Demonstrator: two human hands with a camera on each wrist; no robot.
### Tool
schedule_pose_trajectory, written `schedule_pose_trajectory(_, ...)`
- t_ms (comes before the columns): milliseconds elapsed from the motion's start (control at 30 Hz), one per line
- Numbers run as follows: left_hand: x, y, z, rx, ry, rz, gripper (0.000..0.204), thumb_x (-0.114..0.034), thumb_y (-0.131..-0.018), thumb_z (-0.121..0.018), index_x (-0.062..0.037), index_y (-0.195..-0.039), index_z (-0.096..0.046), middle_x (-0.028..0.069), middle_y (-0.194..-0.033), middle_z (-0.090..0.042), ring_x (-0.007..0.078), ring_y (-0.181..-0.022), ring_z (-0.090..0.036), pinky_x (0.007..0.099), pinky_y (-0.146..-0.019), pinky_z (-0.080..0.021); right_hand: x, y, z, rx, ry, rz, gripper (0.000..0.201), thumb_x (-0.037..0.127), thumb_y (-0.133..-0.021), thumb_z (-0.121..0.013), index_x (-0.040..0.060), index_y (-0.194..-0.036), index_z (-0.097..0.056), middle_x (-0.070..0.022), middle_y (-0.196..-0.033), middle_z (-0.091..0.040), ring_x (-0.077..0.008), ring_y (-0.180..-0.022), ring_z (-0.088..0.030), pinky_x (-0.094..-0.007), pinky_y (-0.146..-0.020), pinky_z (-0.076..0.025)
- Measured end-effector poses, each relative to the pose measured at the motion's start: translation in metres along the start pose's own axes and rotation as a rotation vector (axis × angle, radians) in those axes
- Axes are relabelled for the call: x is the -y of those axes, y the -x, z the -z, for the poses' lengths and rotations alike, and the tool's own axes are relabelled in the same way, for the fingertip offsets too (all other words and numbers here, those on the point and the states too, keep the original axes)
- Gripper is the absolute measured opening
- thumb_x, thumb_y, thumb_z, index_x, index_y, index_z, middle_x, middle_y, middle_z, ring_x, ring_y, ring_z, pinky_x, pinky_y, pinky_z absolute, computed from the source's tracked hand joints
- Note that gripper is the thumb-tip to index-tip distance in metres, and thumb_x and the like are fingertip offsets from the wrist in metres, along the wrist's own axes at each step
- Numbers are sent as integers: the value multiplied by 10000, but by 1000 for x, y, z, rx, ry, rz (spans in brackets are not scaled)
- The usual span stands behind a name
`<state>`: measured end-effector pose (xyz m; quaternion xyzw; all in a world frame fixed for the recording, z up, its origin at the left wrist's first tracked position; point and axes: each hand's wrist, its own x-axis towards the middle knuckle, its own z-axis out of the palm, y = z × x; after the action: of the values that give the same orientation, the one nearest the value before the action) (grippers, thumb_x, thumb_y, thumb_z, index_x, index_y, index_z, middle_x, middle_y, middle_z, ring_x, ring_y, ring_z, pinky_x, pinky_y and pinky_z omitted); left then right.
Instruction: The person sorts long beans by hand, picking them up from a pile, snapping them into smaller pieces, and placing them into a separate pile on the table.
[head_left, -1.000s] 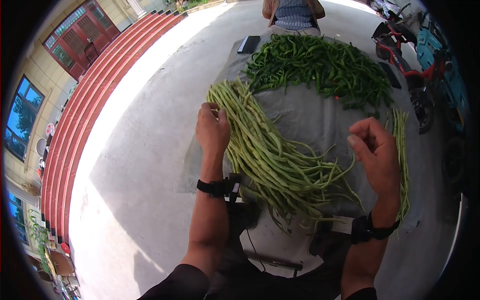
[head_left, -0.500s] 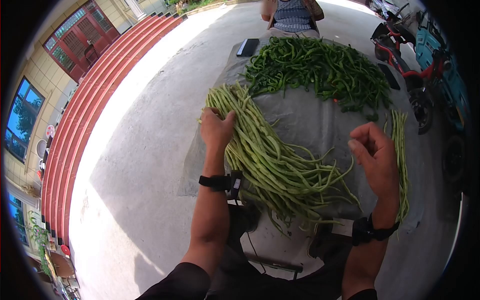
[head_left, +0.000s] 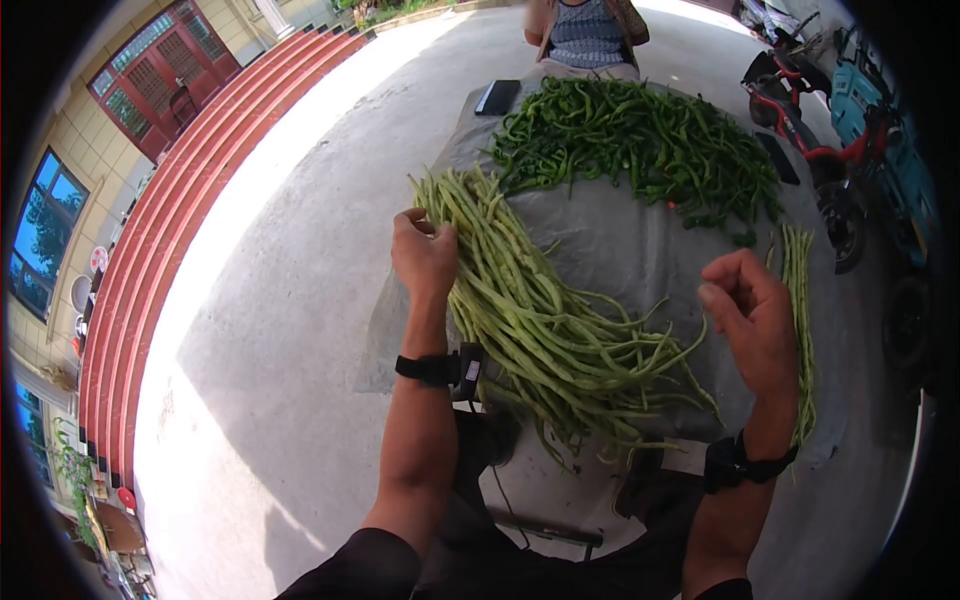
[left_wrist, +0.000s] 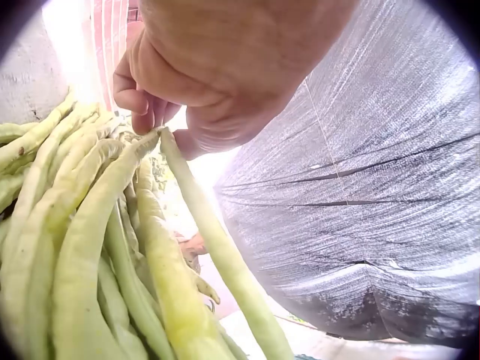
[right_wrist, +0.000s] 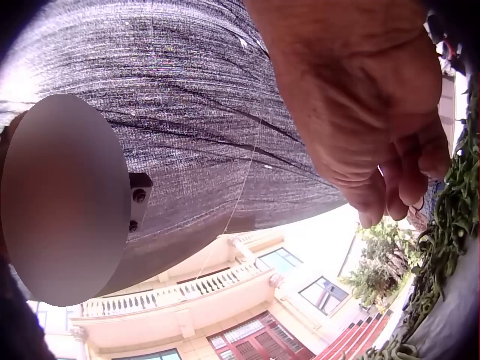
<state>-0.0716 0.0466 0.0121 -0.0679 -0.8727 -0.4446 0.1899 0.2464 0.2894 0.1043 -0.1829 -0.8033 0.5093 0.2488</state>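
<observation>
A large pile of long beans (head_left: 545, 310) lies on a grey sheet (head_left: 610, 235) in front of me, its ends fanned towards the lower right. At the pile's upper left end is my left hand (head_left: 425, 258). In the left wrist view its thumb and fingers pinch the tip of one long bean (left_wrist: 225, 244), beside the other beans. My right hand (head_left: 755, 310) hovers right of the pile, fingers loosely curled and nothing visible in them. Just beyond it lies a narrow bundle of long beans (head_left: 800, 330).
Green peppers (head_left: 630, 140) are heaped at the far side of the sheet, between a phone (head_left: 497, 97) and a dark flat object (head_left: 778, 158). A person (head_left: 588, 35) sits opposite. Scooters (head_left: 860, 110) stand at right; red steps (head_left: 210, 190) rise at left.
My left hand dipped onto the beans at half a second ago, then drew back slightly up and left with its fingers more curled. The right hand has stayed almost still.
</observation>
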Motion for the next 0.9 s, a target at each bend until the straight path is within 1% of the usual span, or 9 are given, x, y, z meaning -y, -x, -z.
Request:
schedule_pose_trajectory(100, -11, 3, 3, 38, 446, -37, 439, -97, -866, -788, 29, -1255, -629, 84, -967, -709, 161, -814, -670, 324, -746, -559, -2, 0, -1, -4, -21, 3, 144, 91, -955, -738, 14, -1049, -661, 27, -833, -624, -39, -698, -540, -236, -638, -445)
schedule_pose_trajectory(200, -35, 18, 14, 120, 728, -55, 398, -43, -915, -757, 36, -1278, -617, 41, -985, -667, 83, -808, -612, 259, -703, -528, 0, 0, -1, 25, -40, -17, 150, 93, -959, -742, 14, -1061, -665, 24, -848, -635, -36, -705, -543, -227, -642, -451)
schedule_pose_trajectory(233, -49, 27, 21, 191, 815, -77, 374, -13, -937, -736, 12, -1290, -615, 13, -1018, -638, 68, -822, -598, 238, -684, -514, 2, 0, -2, 38, -44, -28, 151, 93, -962, -742, 14, -1066, -667, 22, -853, -640, -35, -708, -545, -223, -642, -454)
schedule_pose_trajectory(333, -89, 58, 31, 274, 828, -181, 403, 23, -912, -749, -27, -1294, -632, -9, -1016, -620, 53, -823, -570, 223, -668, -494, 7, 1, -10, 83, -204, -34, 151, 109, -979, -741, 16, -1075, -671, 19, -856, -650, -33, -709, -552, -217, -635, -462)
schedule_pose_trajectory(433, -116, 89, 38, 333, 707, -361, 439, 58, -858, -773, -56, -1268, -660, -3, -1007, -614, 69, -798, -554, 234, -645, -472, 19, 4, -21, 119, -346, -37, 190, 143, -1007, -734, 15, -1135, -677, 10, -902, -665, -35, -701, -557, -219, -611, -465)
schedule_pose_trajectory(533, -133, 113, 46, 350, 620, -590, 459, 77, -807, -792, -61, -1230, -681, 27, -981, -611, 106, -771, -557, 256, -627, -456, 27, 6, -34, 126, -477, -8, 223, 150, -1028, -711, 12, -1198, -668, 6, -920, -657, -37, -688, -554, -218, -590, -455)
schedule_pose_trajectory(567, -139, 118, 50, 359, 584, -654, 456, 78, -794, -794, -57, -1217, -687, 59, -986, -627, 148, -753, -573, 281, -622, -465, 29, 8, -37, 130, -519, 6, 233, 150, -1036, -701, 11, -1219, -664, 5, -924, -653, -37, -682, -552, -216, -582, -451)
schedule_pose_trajectory(667, -146, 131, 50, 392, 588, -763, 414, 71, -803, -793, -38, -1188, -689, 55, -983, -627, 121, -796, -586, 259, -622, -481, 33, 9, -44, 104, -596, 27, 252, 162, -1057, -678, 4, -1253, -653, 6, -912, -633, -36, -660, -540, -212, -561, -434)
schedule_pose_trajectory(900, -153, 145, 47, 393, 583, -756, 428, 65, -788, -810, -53, -1185, -701, 71, -1000, -654, 148, -764, -592, 285, -613, -484, 34, 10, -42, 15, -578, 51, 239, 178, -1064, -681, 4, -1227, -664, 17, -873, -637, -24, -627, -515, -202, -548, -413)
